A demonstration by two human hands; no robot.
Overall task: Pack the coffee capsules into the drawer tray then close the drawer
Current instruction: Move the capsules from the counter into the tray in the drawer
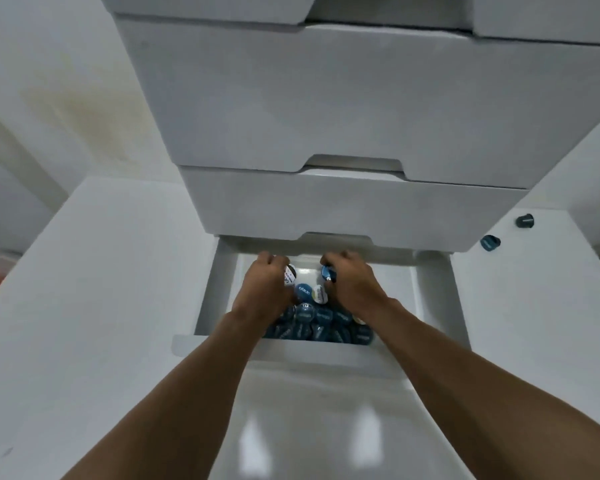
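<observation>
In the open drawer tray [440,299], left hand [266,284] grips a white capsule [289,274], right hand [353,284] a blue capsule [327,272] — bare floor beside its right wall.

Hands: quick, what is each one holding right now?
Left hand: holds a white-lidded capsule.
Right hand: holds a blue capsule.

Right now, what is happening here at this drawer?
A person is filling the open bottom drawer. The left hand holds a white-lidded capsule, the right hand a blue capsule, both at the drawer's far end. A pile of blue capsules lies at the near end. Two more capsules wait outside on the white surface to the right.
</observation>
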